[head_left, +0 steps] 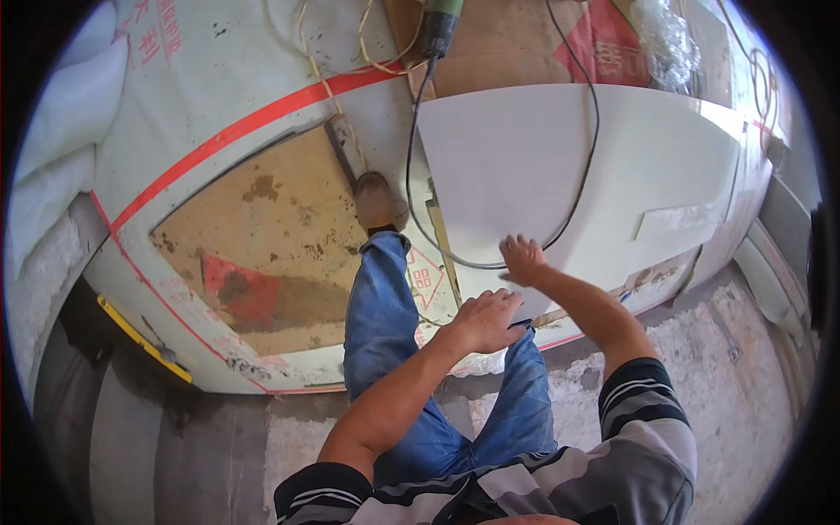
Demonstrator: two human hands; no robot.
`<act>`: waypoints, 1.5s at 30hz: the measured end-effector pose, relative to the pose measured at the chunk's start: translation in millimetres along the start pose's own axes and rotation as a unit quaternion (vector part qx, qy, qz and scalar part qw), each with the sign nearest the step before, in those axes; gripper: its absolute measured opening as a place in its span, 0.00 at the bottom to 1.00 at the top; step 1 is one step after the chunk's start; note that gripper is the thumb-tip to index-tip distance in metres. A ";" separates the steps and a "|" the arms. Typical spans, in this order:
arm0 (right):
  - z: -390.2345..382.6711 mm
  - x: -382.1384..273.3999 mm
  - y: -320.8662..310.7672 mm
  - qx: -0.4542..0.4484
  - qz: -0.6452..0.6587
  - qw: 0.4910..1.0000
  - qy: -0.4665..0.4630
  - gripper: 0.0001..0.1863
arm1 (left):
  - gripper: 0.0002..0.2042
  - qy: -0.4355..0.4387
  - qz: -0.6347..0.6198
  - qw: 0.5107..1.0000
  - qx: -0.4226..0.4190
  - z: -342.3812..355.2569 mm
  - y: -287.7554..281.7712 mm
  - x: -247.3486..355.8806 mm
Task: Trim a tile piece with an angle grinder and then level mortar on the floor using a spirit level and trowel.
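A large white panel (499,149) lies flat at centre right. My right hand (525,260) is over its near part, fingers apart, crossing the lower bend of a black cable (409,166); the hand hides that stretch of cable. Closer to my body, my left hand (487,322) hovers around the panel's near edge by my right knee, fingers extended and holding nothing I can see. The cable leads up to a power tool with a green and black body (440,26) at the top, only partly in view.
My foot in a brown shoe (376,203) stands on stained brown board (280,219) at left. A beige cord (332,92) trails beside it. Clear plastic wrap (665,44) and cardboard (490,52) lie beyond the panel. A yellow spirit level (144,341) rests at lower left.
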State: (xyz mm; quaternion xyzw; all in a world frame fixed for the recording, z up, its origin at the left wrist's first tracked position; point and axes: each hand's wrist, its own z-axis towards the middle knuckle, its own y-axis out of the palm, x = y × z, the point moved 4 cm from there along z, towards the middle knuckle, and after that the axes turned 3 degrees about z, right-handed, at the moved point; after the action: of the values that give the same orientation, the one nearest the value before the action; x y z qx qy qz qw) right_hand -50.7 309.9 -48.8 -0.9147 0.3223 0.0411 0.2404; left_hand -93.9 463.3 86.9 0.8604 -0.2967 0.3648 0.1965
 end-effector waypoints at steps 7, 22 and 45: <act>31.5 5.5 67.6 -0.030 -0.082 0.995 -0.047 0.08 | 0.26 -0.007 -0.030 1.000 -0.005 -7.1 7.8 -6.3; -26.3 -132.1 -288.6 0.119 0.204 0.964 -0.124 0.08 | 0.21 0.060 -0.251 0.912 0.319 -115.2 -39.2 -30.8; -160.5 -189.8 -500.8 0.120 0.083 0.987 -0.064 0.12 | 0.16 -0.199 -0.405 0.716 0.532 -424.4 179.3 -175.8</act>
State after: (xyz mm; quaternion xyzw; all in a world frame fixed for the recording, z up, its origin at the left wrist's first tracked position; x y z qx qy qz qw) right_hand 92.0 682.1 343.4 -0.8448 0.3835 0.0799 0.3645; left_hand -526.1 629.3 256.6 0.9136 0.2913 0.1688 -0.2282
